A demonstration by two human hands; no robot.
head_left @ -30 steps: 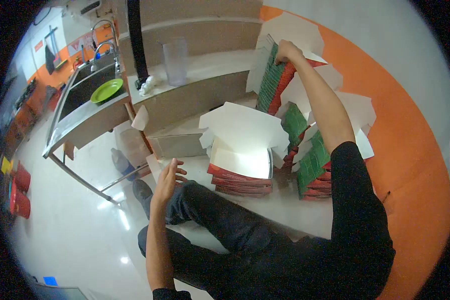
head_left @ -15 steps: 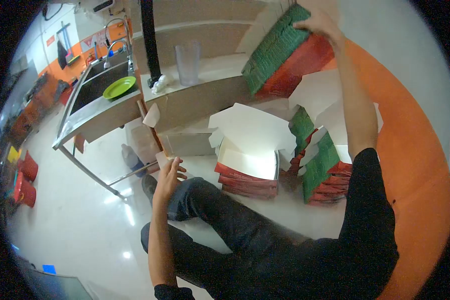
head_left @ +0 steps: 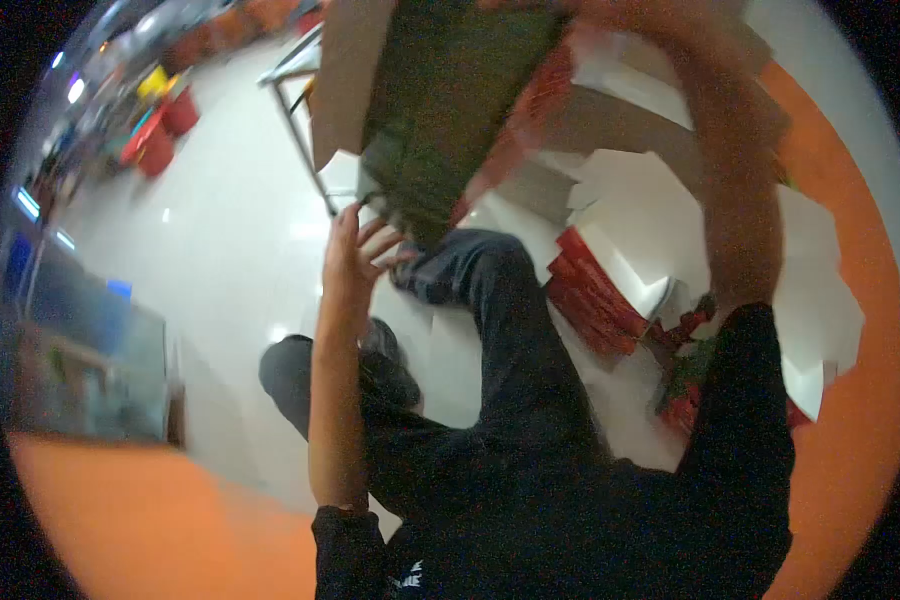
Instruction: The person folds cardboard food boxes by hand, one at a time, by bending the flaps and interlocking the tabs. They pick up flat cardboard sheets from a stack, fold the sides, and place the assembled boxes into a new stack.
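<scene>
A stack of nested green-and-red cardboard boxes (head_left: 450, 110) hangs tilted at the top middle, smeared by motion. My right hand (head_left: 570, 12) grips its upper end from above; the fingers are blurred and partly cut off by the frame edge. Below the stack's lower left corner is my left hand (head_left: 355, 255), palm up with fingers spread. Its fingertips are at or very near the corner; whether they touch I cannot tell. To the right, open white-lined boxes (head_left: 640, 215) stand stacked on the floor, their red sides showing, partly behind my right arm.
My bent knee (head_left: 495, 270) is just under the held stack. Shiny white floor (head_left: 220, 220) spreads to the left, with red buckets (head_left: 155, 145) farther back. An orange surface (head_left: 850, 420) curves along the right side. A glass-sided panel (head_left: 100, 370) stands at the lower left.
My view has turned left. My right hand has brought the box stack from the upper right to the top middle. My left hand now is at the stack's lower end.
</scene>
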